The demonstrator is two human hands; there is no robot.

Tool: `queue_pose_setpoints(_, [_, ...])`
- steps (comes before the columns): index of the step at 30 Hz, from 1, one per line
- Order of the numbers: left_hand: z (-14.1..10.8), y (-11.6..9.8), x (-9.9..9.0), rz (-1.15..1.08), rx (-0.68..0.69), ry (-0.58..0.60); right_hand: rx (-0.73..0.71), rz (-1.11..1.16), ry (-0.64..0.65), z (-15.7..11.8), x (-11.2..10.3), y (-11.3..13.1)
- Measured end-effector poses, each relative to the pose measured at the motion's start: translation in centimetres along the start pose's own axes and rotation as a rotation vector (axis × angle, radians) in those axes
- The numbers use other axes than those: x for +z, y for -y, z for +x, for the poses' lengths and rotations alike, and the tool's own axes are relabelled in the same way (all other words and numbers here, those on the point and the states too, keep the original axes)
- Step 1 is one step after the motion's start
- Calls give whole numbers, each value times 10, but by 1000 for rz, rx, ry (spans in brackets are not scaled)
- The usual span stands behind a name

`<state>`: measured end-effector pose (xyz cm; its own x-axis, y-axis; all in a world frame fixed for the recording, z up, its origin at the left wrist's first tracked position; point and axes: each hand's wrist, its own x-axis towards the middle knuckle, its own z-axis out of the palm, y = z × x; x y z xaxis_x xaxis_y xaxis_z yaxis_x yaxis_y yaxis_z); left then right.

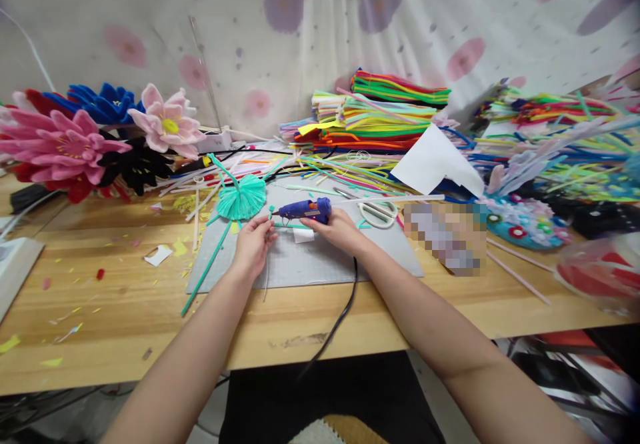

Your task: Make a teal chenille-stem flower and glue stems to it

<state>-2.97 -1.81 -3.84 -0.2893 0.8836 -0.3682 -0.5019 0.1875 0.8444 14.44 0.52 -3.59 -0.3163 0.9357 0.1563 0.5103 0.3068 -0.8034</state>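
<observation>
Black cord (346, 312) ran over the near edge of the wooden desk (135, 324) up to the right hand (340, 232), which was wrapped round a blue glue gun (305, 211), with a thin white stick (400, 199) jutting from its back end. The left hand (254, 244) pinched a small turquoise piece (271, 209) just beside the gun's nozzle; whether the two touched could not be told. Both hands were over a grey mat (310, 267). Scissors (381, 215) with pale handles lay towards its far right, a pleated turquoise shape (242, 199) at its far left. Beyond were white paper (435, 157), stacked bundles of coloured pipe cleaners (380, 119), fuzzy flowers (167, 123) to the left, and a flower-printed curtain (200, 4).
</observation>
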Motion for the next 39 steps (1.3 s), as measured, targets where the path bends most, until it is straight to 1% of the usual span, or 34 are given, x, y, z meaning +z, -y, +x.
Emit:
queue_pose_setpoints(10, [2, 2, 0, -17, -9, 4, -16, -19, 29, 0, 0, 0])
queue_pose_setpoints(16, [2, 2, -1, -10, -2, 17, -1, -21, -11, 1, 0, -1])
queue_pose_setpoints(20, [3, 2, -1, -10, -9, 21, 9, -20, -12, 2, 1, -2])
queue_pose_setpoints(30, [3, 3, -1, -13, -5, 25, -36, -36, -3, 0, 1, -2])
queue_pose_setpoints(35, [3, 3, -1, -4, -4, 34, -26, -43, -29, 1, 2, -3])
queue_pose_setpoints(39, [2, 2, -1, -6, -7, 21, -35, -64, -17, 0, 2, -2])
